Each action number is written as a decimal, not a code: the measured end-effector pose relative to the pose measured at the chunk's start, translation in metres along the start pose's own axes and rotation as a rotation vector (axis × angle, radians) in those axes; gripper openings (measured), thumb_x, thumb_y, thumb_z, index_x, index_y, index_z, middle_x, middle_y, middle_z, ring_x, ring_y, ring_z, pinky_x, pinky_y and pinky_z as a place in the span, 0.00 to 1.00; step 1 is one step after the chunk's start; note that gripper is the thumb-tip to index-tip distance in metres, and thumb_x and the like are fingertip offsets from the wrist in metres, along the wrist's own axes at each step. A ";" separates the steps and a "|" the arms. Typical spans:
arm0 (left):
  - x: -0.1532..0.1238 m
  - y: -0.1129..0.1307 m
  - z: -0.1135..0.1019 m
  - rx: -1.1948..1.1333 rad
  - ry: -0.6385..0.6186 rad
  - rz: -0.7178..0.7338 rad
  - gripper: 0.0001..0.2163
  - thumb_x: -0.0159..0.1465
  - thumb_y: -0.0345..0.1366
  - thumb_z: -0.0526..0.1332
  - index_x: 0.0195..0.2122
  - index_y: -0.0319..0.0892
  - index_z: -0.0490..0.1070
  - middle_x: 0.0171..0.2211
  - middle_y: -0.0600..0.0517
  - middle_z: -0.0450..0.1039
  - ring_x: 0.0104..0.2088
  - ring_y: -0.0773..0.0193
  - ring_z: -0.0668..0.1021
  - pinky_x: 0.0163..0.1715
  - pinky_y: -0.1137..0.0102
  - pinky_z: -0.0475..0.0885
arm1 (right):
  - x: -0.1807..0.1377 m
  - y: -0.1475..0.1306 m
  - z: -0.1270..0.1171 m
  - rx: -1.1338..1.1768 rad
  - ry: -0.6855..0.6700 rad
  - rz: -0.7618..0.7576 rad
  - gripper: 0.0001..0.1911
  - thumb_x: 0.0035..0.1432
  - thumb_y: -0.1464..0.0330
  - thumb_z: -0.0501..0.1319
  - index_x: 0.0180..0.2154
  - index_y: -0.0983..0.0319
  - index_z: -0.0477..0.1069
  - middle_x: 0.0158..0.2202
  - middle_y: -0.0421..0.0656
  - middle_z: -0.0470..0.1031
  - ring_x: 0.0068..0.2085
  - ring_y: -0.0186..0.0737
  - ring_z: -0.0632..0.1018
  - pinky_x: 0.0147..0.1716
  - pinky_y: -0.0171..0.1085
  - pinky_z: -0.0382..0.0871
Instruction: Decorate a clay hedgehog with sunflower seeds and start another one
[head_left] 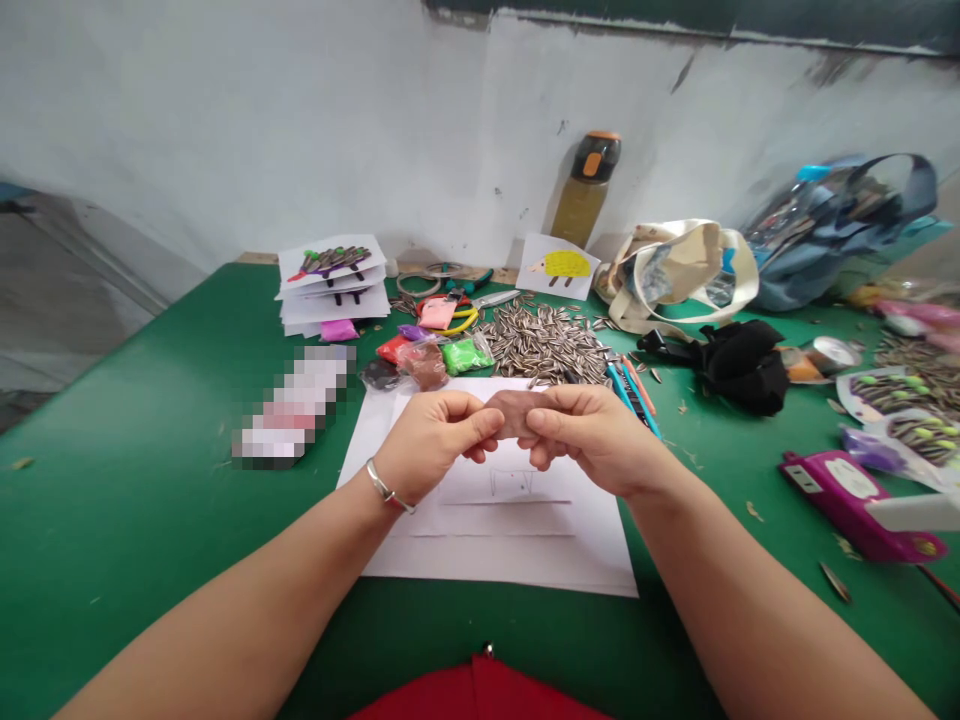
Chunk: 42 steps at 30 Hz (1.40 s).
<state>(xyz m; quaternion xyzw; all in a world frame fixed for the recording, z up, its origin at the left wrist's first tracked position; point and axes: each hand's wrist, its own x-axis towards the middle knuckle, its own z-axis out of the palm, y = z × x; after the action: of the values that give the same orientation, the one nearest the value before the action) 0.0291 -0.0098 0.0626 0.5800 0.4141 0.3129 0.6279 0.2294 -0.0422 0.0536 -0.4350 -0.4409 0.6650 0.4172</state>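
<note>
Over the white paper sheets (592, 555), between the front and back edges of the green table (142, 430), a flattened piece of brown clay (514, 410) is held by its two ends. One end is pinched between the thumb and fingers of the left hand (435, 440) (a silver bracelet (384, 487) is worn on that wrist), and the other is gripped just as narrowly by the right hand (589, 430). Below the hands, drawn lines (511, 482) are shown on the paper. Toward the back edge, striped sunflower seeds (547, 340) are heaped, with a packet of green clay (463, 355) set just beside them. Near the back left corner, illustrated cards (367, 302) are stacked.
</note>
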 end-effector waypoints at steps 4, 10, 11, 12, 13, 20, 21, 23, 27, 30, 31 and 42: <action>-0.001 -0.003 0.000 -0.079 -0.041 -0.045 0.21 0.54 0.54 0.67 0.25 0.38 0.73 0.22 0.52 0.74 0.23 0.69 0.75 0.25 0.73 0.70 | 0.001 0.001 -0.001 0.005 0.030 -0.006 0.12 0.51 0.63 0.70 0.32 0.66 0.76 0.27 0.42 0.78 0.23 0.33 0.78 0.24 0.32 0.73; -0.001 -0.004 0.000 -0.109 -0.064 -0.091 0.23 0.56 0.58 0.64 0.33 0.38 0.76 0.33 0.48 0.77 0.31 0.62 0.79 0.31 0.70 0.71 | 0.000 0.000 -0.004 -0.011 0.024 -0.024 0.12 0.53 0.63 0.69 0.36 0.66 0.76 0.28 0.42 0.77 0.25 0.33 0.78 0.25 0.33 0.74; -0.001 -0.005 0.000 -0.098 -0.066 -0.090 0.22 0.56 0.56 0.65 0.35 0.39 0.76 0.34 0.48 0.77 0.32 0.62 0.80 0.32 0.69 0.71 | 0.000 0.000 -0.004 -0.011 0.020 -0.025 0.13 0.53 0.63 0.69 0.37 0.66 0.76 0.28 0.42 0.77 0.25 0.33 0.78 0.26 0.33 0.74; 0.000 -0.005 0.000 -0.091 -0.068 -0.087 0.20 0.57 0.54 0.66 0.37 0.39 0.76 0.35 0.49 0.77 0.32 0.62 0.80 0.33 0.69 0.71 | 0.000 0.000 -0.004 -0.011 0.017 -0.027 0.13 0.53 0.63 0.69 0.38 0.66 0.76 0.28 0.42 0.77 0.25 0.33 0.78 0.26 0.33 0.74; 0.000 -0.005 0.000 -0.090 -0.071 -0.083 0.19 0.57 0.51 0.67 0.39 0.40 0.76 0.35 0.49 0.77 0.32 0.63 0.80 0.33 0.69 0.71 | 0.000 0.000 -0.003 -0.011 0.014 -0.029 0.14 0.54 0.62 0.69 0.38 0.65 0.77 0.28 0.42 0.78 0.25 0.33 0.78 0.26 0.33 0.74; 0.001 -0.004 0.000 -0.104 -0.020 -0.037 0.12 0.55 0.43 0.69 0.31 0.38 0.75 0.26 0.53 0.73 0.28 0.66 0.77 0.31 0.71 0.70 | -0.001 0.000 -0.001 -0.007 -0.009 -0.036 0.17 0.55 0.58 0.67 0.38 0.65 0.77 0.30 0.44 0.79 0.26 0.34 0.78 0.27 0.34 0.74; 0.001 -0.003 0.000 -0.104 -0.025 -0.039 0.13 0.56 0.43 0.69 0.30 0.38 0.74 0.26 0.53 0.73 0.27 0.66 0.76 0.30 0.71 0.70 | 0.000 0.000 -0.001 -0.010 -0.005 -0.033 0.16 0.55 0.58 0.67 0.37 0.65 0.77 0.30 0.44 0.79 0.26 0.34 0.78 0.27 0.34 0.74; 0.000 -0.003 0.000 -0.121 -0.042 -0.052 0.14 0.57 0.46 0.68 0.31 0.38 0.74 0.27 0.52 0.74 0.29 0.66 0.77 0.31 0.71 0.70 | 0.000 0.001 -0.001 -0.020 0.006 -0.025 0.16 0.54 0.58 0.67 0.36 0.65 0.77 0.29 0.44 0.78 0.26 0.34 0.78 0.27 0.34 0.74; 0.000 -0.003 -0.001 -0.188 -0.052 -0.101 0.15 0.56 0.47 0.69 0.33 0.39 0.75 0.29 0.53 0.75 0.32 0.65 0.78 0.34 0.71 0.70 | 0.000 0.001 -0.001 -0.039 -0.005 -0.027 0.13 0.55 0.61 0.67 0.35 0.65 0.76 0.28 0.43 0.78 0.26 0.34 0.78 0.28 0.34 0.73; 0.000 -0.004 -0.001 -0.166 -0.032 -0.090 0.13 0.54 0.42 0.71 0.31 0.39 0.74 0.27 0.54 0.74 0.29 0.67 0.77 0.30 0.72 0.69 | 0.000 0.002 -0.001 -0.047 -0.001 -0.035 0.12 0.55 0.62 0.67 0.35 0.65 0.76 0.28 0.43 0.78 0.27 0.34 0.78 0.28 0.35 0.73; 0.001 -0.004 -0.001 -0.152 -0.022 -0.074 0.12 0.53 0.41 0.71 0.30 0.38 0.74 0.25 0.54 0.73 0.27 0.68 0.76 0.29 0.72 0.68 | 0.000 0.001 -0.001 -0.043 0.005 -0.032 0.12 0.55 0.62 0.67 0.37 0.65 0.76 0.29 0.43 0.78 0.27 0.34 0.78 0.29 0.35 0.74; 0.000 -0.003 0.000 -0.054 0.002 0.010 0.10 0.55 0.38 0.69 0.29 0.37 0.73 0.23 0.55 0.71 0.25 0.69 0.73 0.28 0.72 0.68 | 0.002 0.002 0.000 0.052 -0.028 -0.010 0.18 0.53 0.58 0.68 0.41 0.63 0.78 0.30 0.44 0.78 0.26 0.34 0.77 0.29 0.36 0.74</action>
<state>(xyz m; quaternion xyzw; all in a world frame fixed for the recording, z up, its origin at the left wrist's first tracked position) 0.0290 -0.0100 0.0601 0.5647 0.4034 0.3273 0.6413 0.2288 -0.0409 0.0509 -0.4126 -0.4312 0.6803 0.4255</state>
